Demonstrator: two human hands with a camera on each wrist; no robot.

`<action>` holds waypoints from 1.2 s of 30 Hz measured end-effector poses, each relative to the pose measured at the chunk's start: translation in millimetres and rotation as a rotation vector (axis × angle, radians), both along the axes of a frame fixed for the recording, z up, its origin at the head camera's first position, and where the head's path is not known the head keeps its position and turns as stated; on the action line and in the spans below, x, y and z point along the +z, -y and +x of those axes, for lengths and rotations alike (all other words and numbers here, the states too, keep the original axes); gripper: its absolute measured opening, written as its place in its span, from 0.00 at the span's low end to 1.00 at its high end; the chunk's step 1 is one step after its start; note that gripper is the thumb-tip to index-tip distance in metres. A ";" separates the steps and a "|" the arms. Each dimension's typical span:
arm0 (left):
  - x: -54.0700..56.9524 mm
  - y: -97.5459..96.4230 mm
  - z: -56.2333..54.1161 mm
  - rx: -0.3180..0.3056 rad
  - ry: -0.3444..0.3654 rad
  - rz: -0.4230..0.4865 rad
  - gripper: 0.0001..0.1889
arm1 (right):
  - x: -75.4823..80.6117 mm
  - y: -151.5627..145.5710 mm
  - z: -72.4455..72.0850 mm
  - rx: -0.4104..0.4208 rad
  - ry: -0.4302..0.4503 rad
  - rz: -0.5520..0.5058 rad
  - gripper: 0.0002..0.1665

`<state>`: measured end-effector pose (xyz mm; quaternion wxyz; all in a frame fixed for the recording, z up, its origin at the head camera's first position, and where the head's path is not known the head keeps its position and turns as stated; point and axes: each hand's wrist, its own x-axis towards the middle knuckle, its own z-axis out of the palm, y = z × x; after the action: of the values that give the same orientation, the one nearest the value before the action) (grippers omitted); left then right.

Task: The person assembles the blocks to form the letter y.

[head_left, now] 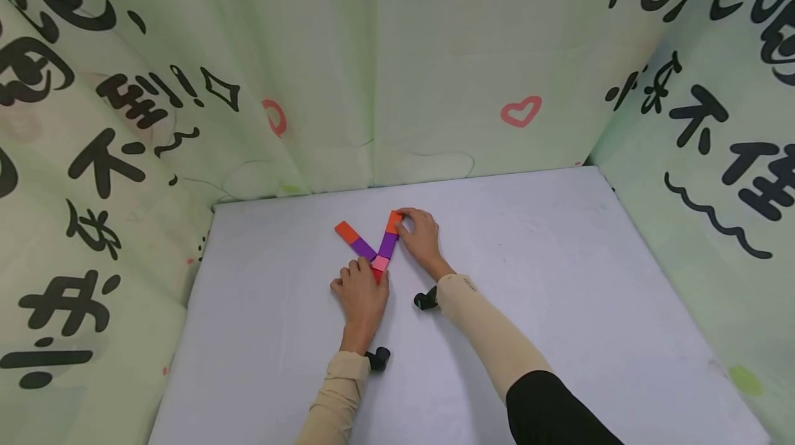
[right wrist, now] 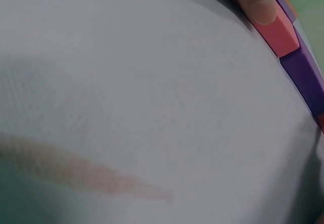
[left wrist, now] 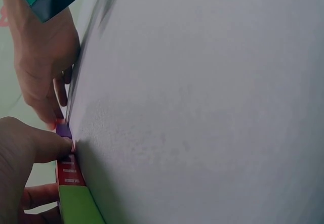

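Flat coloured blocks form a Y on the white table. Its left branch is an orange block (head_left: 346, 232) and a purple block (head_left: 364, 249). The right branch has another purple block (head_left: 388, 245) and an orange block (head_left: 393, 221) at the far end. A pink block (head_left: 380, 263) sits at the fork, above a red block (left wrist: 69, 171) and a green block (left wrist: 80, 204). My left hand (head_left: 361, 297) covers much of the stem, thumb pressed to the pink block and fingers along the other side. My right hand (head_left: 424, 241) pinches the far orange block between thumb and finger.
The white table (head_left: 546, 279) stretches out around the blocks. Fabric curtains (head_left: 435, 86) with black writing and hearts hang along its back and sides. A small black camera (head_left: 426, 299) sits at the right wrist, a similar black one (head_left: 378, 359) at the left.
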<state>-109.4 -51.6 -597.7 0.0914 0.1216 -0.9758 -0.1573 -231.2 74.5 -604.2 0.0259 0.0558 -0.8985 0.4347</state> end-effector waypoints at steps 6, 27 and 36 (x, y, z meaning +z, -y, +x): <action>0.8 -0.2 -0.1 0.003 0.008 -0.013 0.23 | 0.2 -0.3 0.8 0.014 0.004 0.014 0.23; 1.2 2.2 -1.2 -0.023 0.026 -0.014 0.22 | -1.9 -7.4 2.6 0.139 0.022 0.136 0.39; 0.7 2.0 -0.4 -0.025 -0.003 -0.017 0.22 | 1.8 -6.4 4.9 0.133 0.002 0.126 0.39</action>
<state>-109.8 -53.6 -597.0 0.0918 0.1085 -0.9784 -0.1501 -226.3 80.9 -602.4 -0.0074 0.1165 -0.9185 0.3779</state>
